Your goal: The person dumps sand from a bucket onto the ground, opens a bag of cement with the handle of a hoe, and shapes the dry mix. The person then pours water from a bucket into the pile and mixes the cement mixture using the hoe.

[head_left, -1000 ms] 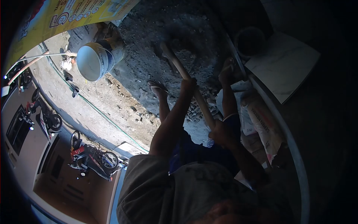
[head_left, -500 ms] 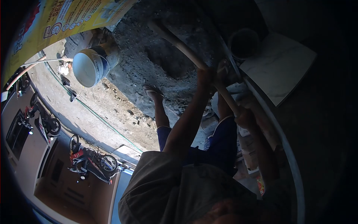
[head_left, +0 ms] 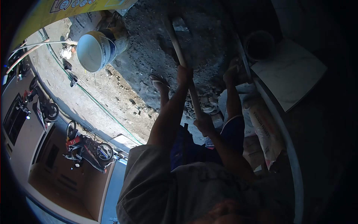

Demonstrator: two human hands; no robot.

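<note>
Both of my hands are wrapped round the long wooden handle of a hoe [head_left: 179, 48]. My left hand [head_left: 184, 75] grips it farther up, nearer the head. My right hand [head_left: 204, 124] is closed round its lower end, close to my body. The hoe's metal blade [head_left: 181, 24] shows as a pale patch at the far end, over a grey heap of sand or mortar mix [head_left: 209, 48]. Shade makes the blade's outline hard to read. My sandalled feet stand apart at the near edge of the heap.
A white bucket [head_left: 91, 52] lies tipped left of the heap. A dark bucket [head_left: 260, 44] and a pale tile [head_left: 291, 72] are at right. Paper sacks [head_left: 264, 128] lie beside my leg. A green hose [head_left: 97, 100] crosses the ground; motorbikes [head_left: 87, 149] stand beyond.
Both hands have moved left with the hoe, and its handle now stands steeper. The blade has come into sight over the heap. My view has shifted slightly.
</note>
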